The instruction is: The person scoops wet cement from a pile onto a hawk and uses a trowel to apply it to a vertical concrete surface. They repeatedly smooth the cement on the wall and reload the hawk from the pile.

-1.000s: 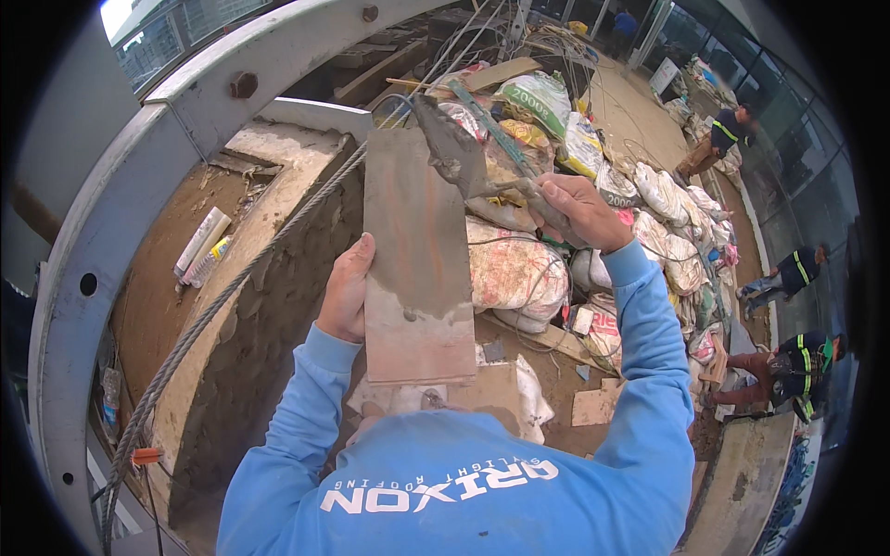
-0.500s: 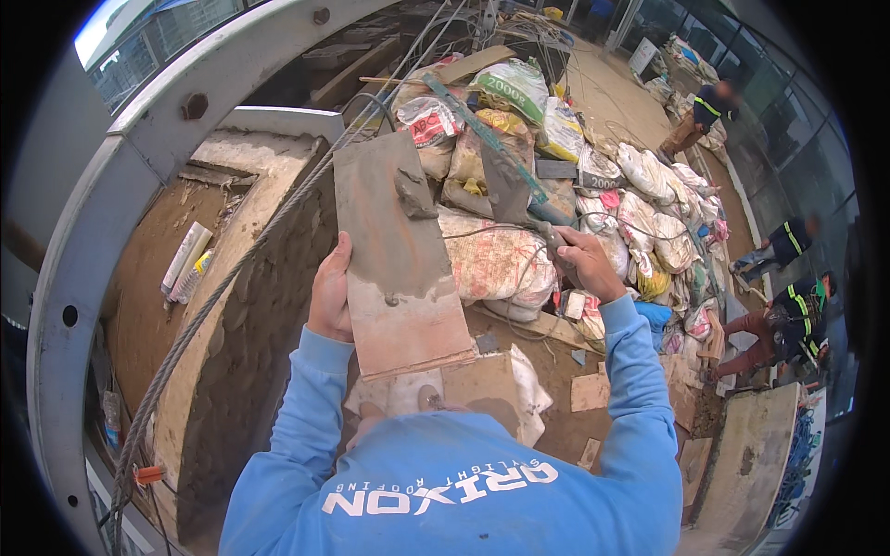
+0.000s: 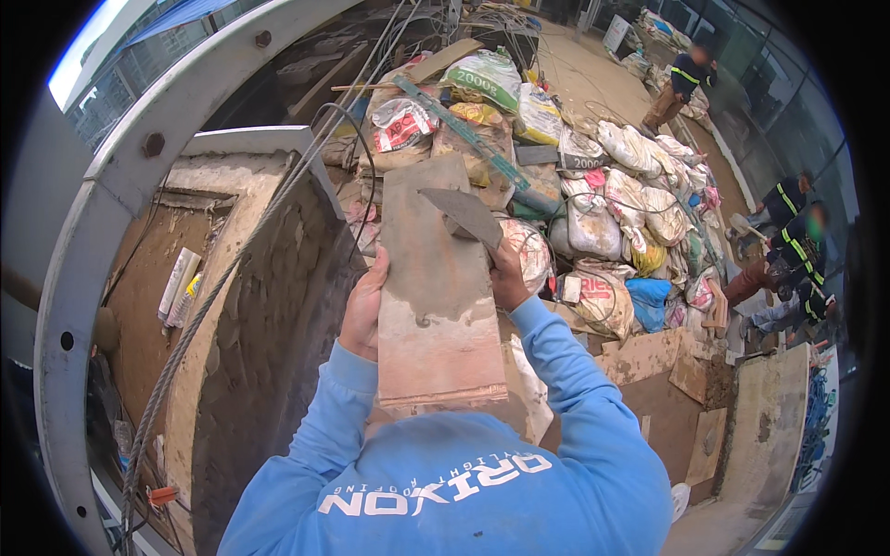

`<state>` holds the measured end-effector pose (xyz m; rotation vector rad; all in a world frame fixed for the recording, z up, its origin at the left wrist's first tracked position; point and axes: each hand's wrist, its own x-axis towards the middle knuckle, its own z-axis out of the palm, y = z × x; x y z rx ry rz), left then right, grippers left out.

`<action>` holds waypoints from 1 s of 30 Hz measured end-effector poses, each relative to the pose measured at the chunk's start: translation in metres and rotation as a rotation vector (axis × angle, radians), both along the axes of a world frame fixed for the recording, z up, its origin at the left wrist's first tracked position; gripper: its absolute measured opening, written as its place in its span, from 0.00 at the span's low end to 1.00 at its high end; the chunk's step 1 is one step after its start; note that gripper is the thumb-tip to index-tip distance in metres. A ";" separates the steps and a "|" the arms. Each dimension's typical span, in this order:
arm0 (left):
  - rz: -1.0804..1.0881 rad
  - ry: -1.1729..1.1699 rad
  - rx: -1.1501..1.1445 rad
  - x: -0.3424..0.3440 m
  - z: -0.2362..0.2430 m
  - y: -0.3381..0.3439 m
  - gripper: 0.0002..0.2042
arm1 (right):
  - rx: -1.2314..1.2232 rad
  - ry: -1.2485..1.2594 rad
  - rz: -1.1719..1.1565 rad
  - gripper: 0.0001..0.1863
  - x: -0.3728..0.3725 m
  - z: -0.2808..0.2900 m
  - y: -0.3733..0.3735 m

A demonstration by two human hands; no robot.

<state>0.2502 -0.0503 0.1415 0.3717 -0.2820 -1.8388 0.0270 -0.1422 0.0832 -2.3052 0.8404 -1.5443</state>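
Note:
My left hand (image 3: 363,310) grips the left edge of a long reddish tile (image 3: 440,347), held up in front of my chest. Wet grey mortar (image 3: 422,264) covers its far part, while the near part is bare. My right hand (image 3: 508,280) is closed at the tile's right edge, around the handle of a trowel; the handle is mostly hidden. The trowel's dark blade (image 3: 464,213) lies over the mortar, tilted, with a lump of mortar under it.
Stuffed sacks (image 3: 593,222) are piled ahead and to the right. A steel cable (image 3: 222,287) runs slantwise on the left beside a mortar-smeared wall (image 3: 269,343) and a steel frame (image 3: 111,176). Several people (image 3: 788,250) in reflective-striped clothing are at the right. Boards (image 3: 709,445) lie lower right.
My right hand has brought the trowel leftward from beside the tile, over the sacks, onto the mortar. The tile has shifted slightly right and nearer, and the view has turned a little.

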 end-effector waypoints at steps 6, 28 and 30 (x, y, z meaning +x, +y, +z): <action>0.114 -0.074 0.014 0.017 0.009 0.003 0.25 | 0.276 0.196 -0.084 0.18 -0.075 -0.067 0.016; 0.976 -0.442 -0.234 0.005 -0.011 -0.028 0.20 | 1.738 -1.070 0.860 0.27 0.016 -0.025 0.159; 1.040 -0.538 -0.250 -0.002 -0.008 -0.026 0.19 | 1.814 -1.058 0.848 0.27 0.030 -0.035 0.161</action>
